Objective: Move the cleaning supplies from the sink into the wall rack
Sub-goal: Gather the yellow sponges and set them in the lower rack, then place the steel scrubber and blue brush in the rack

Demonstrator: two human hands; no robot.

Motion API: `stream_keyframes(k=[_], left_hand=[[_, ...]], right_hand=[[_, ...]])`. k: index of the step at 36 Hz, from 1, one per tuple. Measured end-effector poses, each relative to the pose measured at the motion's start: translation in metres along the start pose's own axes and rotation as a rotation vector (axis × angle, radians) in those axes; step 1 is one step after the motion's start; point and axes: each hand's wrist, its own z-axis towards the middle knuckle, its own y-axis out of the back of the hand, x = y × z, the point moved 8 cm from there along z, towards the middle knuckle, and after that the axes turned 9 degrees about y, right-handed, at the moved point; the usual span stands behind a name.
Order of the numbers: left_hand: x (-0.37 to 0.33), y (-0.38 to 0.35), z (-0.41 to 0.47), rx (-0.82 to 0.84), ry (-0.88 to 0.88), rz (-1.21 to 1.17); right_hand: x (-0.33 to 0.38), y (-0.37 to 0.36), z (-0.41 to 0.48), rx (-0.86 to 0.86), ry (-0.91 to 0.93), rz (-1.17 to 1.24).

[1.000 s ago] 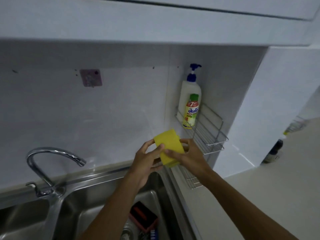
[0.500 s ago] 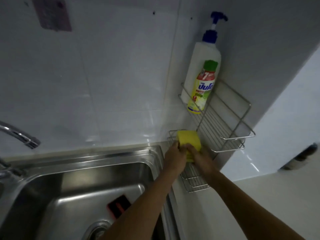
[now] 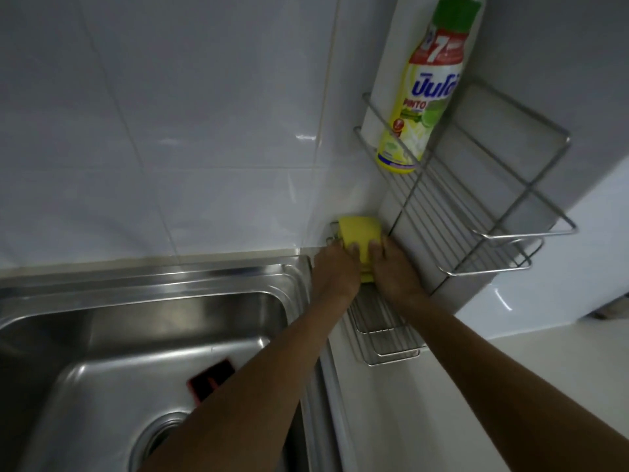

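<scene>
A yellow sponge stands on edge at the back end of the lower shelf of the wire wall rack, against the tiled wall. My left hand grips its left side and my right hand its right side, thumbs on the front face. The rack's upper shelf holds a yellow dish-soap bottle with a green cap and a white pump bottle behind it. A red-and-black scrubber lies on the sink floor, partly hidden by my left forearm.
The steel sink's drain shows at the bottom. White tiles back the sink. A pale countertop runs to the right of the rack.
Both hands carried the sponge down from in front of the rack into its lower shelf. The view has tilted down and moved closer, so the tap has left the frame.
</scene>
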Motion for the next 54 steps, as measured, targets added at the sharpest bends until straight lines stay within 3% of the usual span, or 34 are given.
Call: stream_keyframes(k=[4,8,15,19,24,26,29,32,38,43,47,51,54], left_hand=[[-0.002,0.002,-0.001,-0.015,0.004,-0.028],[-0.007,0.010,-0.003,-0.026,-0.034,-0.091],[-0.011,0.007,0.004,0.105,-0.027,0.029],[-0.007,0.010,0.004,0.178,-0.053,0.113],[-0.001,0.030,-0.006,0.228,-0.046,0.102],[0.004,0.044,-0.010,0.228,-0.019,0.073],[0.012,0.069,-0.015,0.201,-0.014,0.080],[0.028,0.098,-0.024,0.185,-0.002,0.118],[0.090,0.169,-0.044,0.117,-0.005,0.327],[0.162,0.237,-0.085,0.097,0.174,0.294],[0.230,0.256,-0.123,0.070,0.310,0.278],[0.295,0.215,-0.156,0.286,0.454,0.350],[0.322,0.170,-0.177,0.475,0.450,0.449]], right_hand=[[0.006,0.008,-0.002,-0.094,0.036,-0.137],[0.008,0.013,0.000,-0.172,0.069,-0.076],[0.017,0.004,0.012,-0.127,0.033,-0.225],[0.023,0.008,0.009,-0.090,0.049,-0.436],[0.041,0.014,-0.005,-0.058,0.122,-0.960],[0.054,0.014,-0.011,-0.049,0.219,-0.907],[0.068,0.034,-0.021,-0.262,0.245,-0.786],[0.073,0.027,-0.037,-0.243,0.273,-0.814],[0.117,-0.001,-0.092,-0.307,0.434,-0.642],[0.150,-0.060,-0.143,-0.159,0.452,-0.516],[0.117,-0.129,-0.184,0.141,0.211,-0.409],[0.042,-0.210,-0.245,0.610,-0.176,-0.376],[0.011,-0.245,-0.279,0.822,-0.256,-0.389]])
